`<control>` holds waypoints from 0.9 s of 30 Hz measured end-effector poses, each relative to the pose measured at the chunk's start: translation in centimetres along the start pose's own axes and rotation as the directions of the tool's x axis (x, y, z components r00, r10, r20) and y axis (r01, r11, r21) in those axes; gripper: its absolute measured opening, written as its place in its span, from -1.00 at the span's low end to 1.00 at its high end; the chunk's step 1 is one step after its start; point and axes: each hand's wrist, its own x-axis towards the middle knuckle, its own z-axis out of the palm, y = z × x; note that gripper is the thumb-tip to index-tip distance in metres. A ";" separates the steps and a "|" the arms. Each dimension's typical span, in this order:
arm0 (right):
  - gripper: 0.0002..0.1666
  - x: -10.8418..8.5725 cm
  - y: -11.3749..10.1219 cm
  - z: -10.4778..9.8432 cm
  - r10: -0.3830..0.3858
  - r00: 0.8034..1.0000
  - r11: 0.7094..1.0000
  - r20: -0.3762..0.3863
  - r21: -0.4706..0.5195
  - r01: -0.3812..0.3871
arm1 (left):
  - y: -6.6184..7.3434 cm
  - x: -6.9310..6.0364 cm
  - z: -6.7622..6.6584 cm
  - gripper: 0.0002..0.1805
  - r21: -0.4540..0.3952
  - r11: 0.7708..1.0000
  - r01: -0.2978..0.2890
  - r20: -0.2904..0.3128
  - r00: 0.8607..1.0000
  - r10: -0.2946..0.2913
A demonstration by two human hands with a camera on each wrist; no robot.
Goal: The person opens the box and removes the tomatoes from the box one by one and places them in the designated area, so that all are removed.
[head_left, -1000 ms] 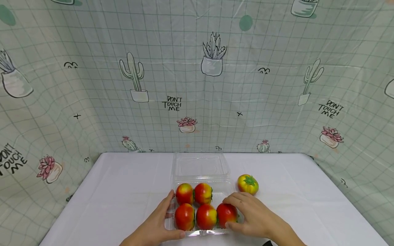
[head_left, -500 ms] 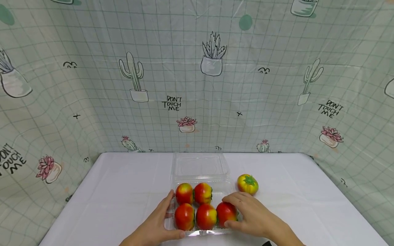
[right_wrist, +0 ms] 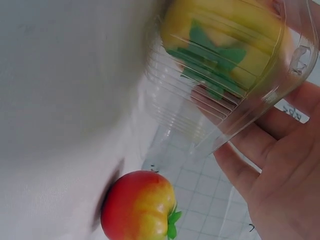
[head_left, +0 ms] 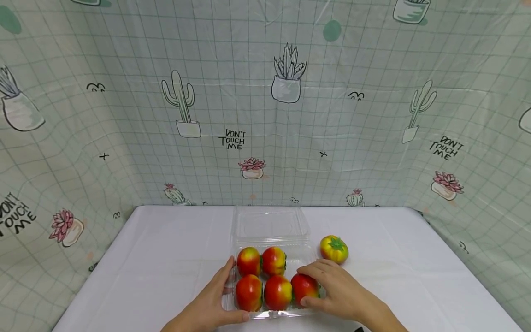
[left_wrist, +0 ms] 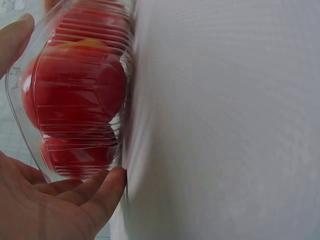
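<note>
A clear plastic box (head_left: pixel 271 315) holds several red-yellow fruits, two at the back and three along the front. My left hand (head_left: pixel 209 299) holds the box at its left side, thumb at the front edge; in the left wrist view that hand (left_wrist: pixel 55 205) has its fingertips against the ribbed wall. My right hand (head_left: pixel 342 290) grips the front right fruit (head_left: pixel 304 288) inside the box. In the right wrist view that fruit (right_wrist: pixel 225 45) shows its green leaves through the plastic, with the right hand (right_wrist: pixel 280 160) around it.
Another fruit (head_left: pixel 333 249) lies on the white table (head_left: pixel 394 258), right of the box. The box's clear lid (head_left: pixel 271 225) lies folded back behind it. A cloth with plant drawings (head_left: pixel 257 110) hangs behind and at both sides.
My right hand and the fruit it grips have shifted very slightly left. My left hand and the other fruits look unchanged.
</note>
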 end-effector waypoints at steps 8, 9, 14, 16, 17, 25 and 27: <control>-0.33 0.0 -0.1 -0.1 0.004 1.000 1.000 0.000 -0.007 -0.004 | 0.1 0.0 0.0 0.28 0.003 1.000 0.003 -0.003 1.000 -0.003; -0.33 0.0 -0.1 -0.2 0.006 1.000 1.000 0.000 -0.004 -0.006 | 0.1 0.0 0.0 0.28 0.002 1.000 0.005 -0.004 1.000 -0.005; -0.33 -0.1 -0.1 -0.4 0.010 1.000 1.000 -0.019 0.003 -0.010 | 0.0 0.0 0.0 0.27 0.005 1.000 -0.004 0.001 1.000 0.004; -0.34 -0.2 -0.1 -0.5 0.005 0.999 1.000 -0.037 0.003 -0.005 | 0.0 0.0 0.0 0.27 0.007 1.000 -0.006 0.002 1.000 0.006; -0.35 -0.2 0.0 -0.6 0.002 0.999 1.000 -0.046 0.006 -0.001 | 0.0 0.0 0.0 0.27 0.008 1.000 -0.008 0.003 1.000 0.008; -0.44 -0.3 0.2 -0.7 -0.053 0.988 0.994 -0.143 0.091 0.066 | 0.1 -0.1 -0.1 0.27 0.004 1.000 -0.011 0.006 1.000 0.011; -0.44 -0.2 0.2 -0.7 -0.062 0.985 0.990 -0.162 0.112 0.081 | 0.1 0.0 -0.1 0.27 0.003 1.000 -0.015 0.004 1.000 0.015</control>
